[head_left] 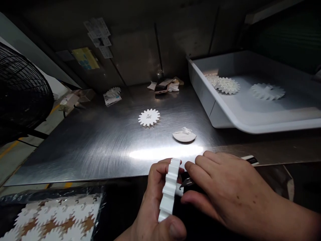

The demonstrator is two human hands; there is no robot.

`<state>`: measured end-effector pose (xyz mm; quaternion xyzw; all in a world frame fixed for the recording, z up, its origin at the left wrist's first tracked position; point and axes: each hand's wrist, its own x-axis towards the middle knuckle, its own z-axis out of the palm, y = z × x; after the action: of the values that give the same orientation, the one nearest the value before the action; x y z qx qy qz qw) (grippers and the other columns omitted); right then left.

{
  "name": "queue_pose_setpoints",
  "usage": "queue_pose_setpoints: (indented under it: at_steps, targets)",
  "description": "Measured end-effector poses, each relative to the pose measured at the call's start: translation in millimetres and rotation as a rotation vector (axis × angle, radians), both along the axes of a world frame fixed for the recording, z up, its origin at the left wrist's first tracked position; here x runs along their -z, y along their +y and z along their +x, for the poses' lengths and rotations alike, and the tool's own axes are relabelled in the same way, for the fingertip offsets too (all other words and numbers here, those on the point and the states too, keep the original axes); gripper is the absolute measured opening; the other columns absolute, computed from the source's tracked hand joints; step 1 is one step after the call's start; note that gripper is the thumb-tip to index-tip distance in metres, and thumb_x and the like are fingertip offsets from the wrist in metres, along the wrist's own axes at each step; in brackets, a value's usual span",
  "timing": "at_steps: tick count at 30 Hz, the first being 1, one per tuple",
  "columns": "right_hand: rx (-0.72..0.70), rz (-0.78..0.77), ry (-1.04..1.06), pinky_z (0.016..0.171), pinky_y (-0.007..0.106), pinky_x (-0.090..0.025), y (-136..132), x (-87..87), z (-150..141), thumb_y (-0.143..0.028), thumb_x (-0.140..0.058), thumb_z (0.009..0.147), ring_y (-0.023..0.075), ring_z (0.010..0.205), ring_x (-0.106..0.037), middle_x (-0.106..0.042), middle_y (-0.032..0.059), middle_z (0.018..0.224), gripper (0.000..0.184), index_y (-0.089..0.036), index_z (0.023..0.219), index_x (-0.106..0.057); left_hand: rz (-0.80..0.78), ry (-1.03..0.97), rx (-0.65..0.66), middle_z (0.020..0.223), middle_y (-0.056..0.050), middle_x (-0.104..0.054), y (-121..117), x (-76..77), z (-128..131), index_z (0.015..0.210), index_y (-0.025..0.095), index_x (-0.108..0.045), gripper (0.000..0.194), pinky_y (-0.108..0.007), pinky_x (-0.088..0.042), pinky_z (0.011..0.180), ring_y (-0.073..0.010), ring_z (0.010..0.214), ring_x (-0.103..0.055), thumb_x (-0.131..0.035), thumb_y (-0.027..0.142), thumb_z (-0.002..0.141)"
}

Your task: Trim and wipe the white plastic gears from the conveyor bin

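Note:
My left hand (155, 197) grips a white toothed plastic gear (168, 190) edge-on, its short hub (179, 190) pointing right. My right hand (225, 189) holds a small craft knife, its steel blade (187, 182) at the hub. The knife's handle seems to run beneath my fingers, partly hidden, and a black-and-white end (250, 160) shows past my knuckles. Another white gear (148, 117) lies flat on the steel table (82, 157), beyond my hands. A white rounded piece with scraps on it (184, 135) lies nearer to them.
A grey tray (276, 126) holding several white gears overhangs the table's right side. A phone (162, 87) and papers lie at the back. A black fan (22, 90) stands left. Several gears sit in a sheet (50, 217) at lower left.

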<state>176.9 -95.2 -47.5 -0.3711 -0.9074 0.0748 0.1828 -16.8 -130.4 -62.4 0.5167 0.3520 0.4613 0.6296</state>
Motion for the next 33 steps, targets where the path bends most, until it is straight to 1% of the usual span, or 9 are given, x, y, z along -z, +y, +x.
queue_pose_setpoints:
  at_steps: [3,7,14,18,20,23,28,31,33]
  targets:
    - [0.008,0.005,0.001,0.062,0.036,-0.026,0,0.5,0,-0.048,-0.046,0.101,0.0231,0.069,-0.046,-0.054,-0.0001,0.079,0.029,-0.022,0.088,-0.052,0.013,0.005,0.003,0.118,-0.007,-0.052,2,1.5,0,0.119,0.028,-0.049,0.063,-0.048,-0.04,0.101,-0.0311,0.112,-0.051,-0.067,0.069,0.075]
    - [0.012,0.026,-0.001,0.061,0.036,-0.025,-1,0.5,0,-0.046,-0.046,0.101,0.0232,0.068,-0.046,-0.054,-0.0004,0.078,0.027,-0.023,0.087,-0.051,0.008,0.008,-0.049,0.119,-0.007,-0.052,2,0.2,3,0.121,0.028,-0.048,0.065,-0.047,-0.041,0.099,-0.0305,0.109,-0.053,-0.069,0.067,0.074]
    - [0.039,0.049,0.022,0.06,0.035,-0.025,-5,1.1,-1,-0.041,-0.045,0.101,0.0221,0.064,-0.045,-0.052,-0.0014,0.075,0.026,-0.024,0.083,-0.048,0.101,0.048,-0.09,0.119,-0.005,-0.054,0,1.5,4,0.12,0.029,-0.051,0.062,-0.039,-0.045,0.094,-0.0257,0.105,-0.057,-0.069,0.067,0.075]
    - [0.058,0.057,0.047,0.06,0.035,-0.026,-5,1.3,-3,-0.039,-0.041,0.102,0.022,0.063,-0.046,-0.052,-0.0011,0.073,0.028,-0.023,0.081,-0.05,0.17,0.112,-0.153,0.122,-0.005,-0.052,-1,5.0,4,0.121,0.03,-0.052,0.068,-0.039,-0.044,0.094,-0.0271,0.108,-0.056,-0.07,0.071,0.07]
    - [0.066,0.058,0.055,0.06,0.036,-0.026,-6,1.3,-4,-0.038,-0.04,0.103,0.022,0.063,-0.047,-0.053,-0.0009,0.072,0.03,-0.023,0.079,-0.05,0.192,0.149,-0.188,0.123,-0.004,-0.053,-1,5.3,4,0.123,0.032,-0.051,0.069,-0.039,-0.045,0.094,-0.0269,0.108,-0.056,-0.068,0.073,0.071]
    - [0.069,0.057,0.07,0.06,0.036,-0.026,-7,1.5,-6,-0.036,-0.037,0.104,0.0216,0.063,-0.047,-0.053,-0.0008,0.071,0.032,-0.023,0.078,-0.051,0.226,0.185,-0.182,0.123,-0.005,-0.054,-2,5.2,4,0.124,0.033,-0.05,0.065,-0.038,-0.047,0.092,-0.0259,0.107,-0.057,-0.067,0.071,0.075]
    - [0.063,0.06,0.123,0.059,0.035,-0.026,-8,0.5,-6,-0.035,-0.036,0.105,0.0209,0.061,-0.047,-0.054,-0.0001,0.069,0.035,-0.022,0.076,-0.052,0.15,0.114,-0.191,0.128,-0.009,-0.056,-2,8.3,3,0.126,0.03,-0.047,0.069,-0.043,-0.047,0.093,-0.0309,0.11,-0.059,-0.068,0.07,0.074]
    - [0.046,-0.006,0.187,0.057,0.034,-0.027,-7,-2.8,-2,-0.04,-0.04,0.104,0.0198,0.062,-0.048,-0.057,0.0001,0.071,0.035,-0.022,0.077,-0.053,0.174,0.116,-0.173,0.125,-0.009,-0.059,1,8.5,0,0.127,0.03,-0.051,0.065,-0.042,-0.048,0.093,-0.0308,0.11,-0.059,-0.069,0.067,0.076]
    - [0.039,-0.132,0.243,0.058,0.032,-0.03,-7,-5.3,3,-0.046,-0.043,0.103,0.0188,0.064,-0.051,-0.059,-0.0003,0.074,0.036,-0.021,0.08,-0.055,0.098,0.006,-0.114,0.121,-0.009,-0.062,2,6.1,-1,0.12,0.028,-0.058,0.058,-0.044,-0.048,0.094,-0.0319,0.108,-0.06,-0.069,0.065,0.076]
